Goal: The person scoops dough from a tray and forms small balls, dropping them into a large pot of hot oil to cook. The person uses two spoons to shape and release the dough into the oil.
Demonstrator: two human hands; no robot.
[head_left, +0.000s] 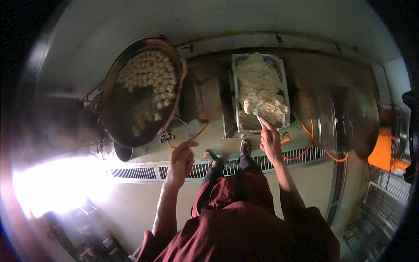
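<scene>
My right hand [270,140] is closed around a small metal spoon [256,114]. Its tip meets a wet, pale dough-like mixture [260,83] heaped in a rectangular metal tray [284,98]. A lump of the mixture sits by the spoon's tip. My left hand [180,160] is closed on a thin handle. That handle appears to lead to a pale round tool head [195,128], though the join is unclear. Up and left of this hand stands a large round wok [182,72], where many small pale balls [146,72] float in dark liquid.
Orange hoses [311,126] run below the tray and the wok. A floor drain grate [183,170] crosses near my feet. Another large pan-like vessel [365,115] stands at the right, beside an orange object [380,150]. Metal racks [384,196] are at the lower right. Strong glare hides the left side.
</scene>
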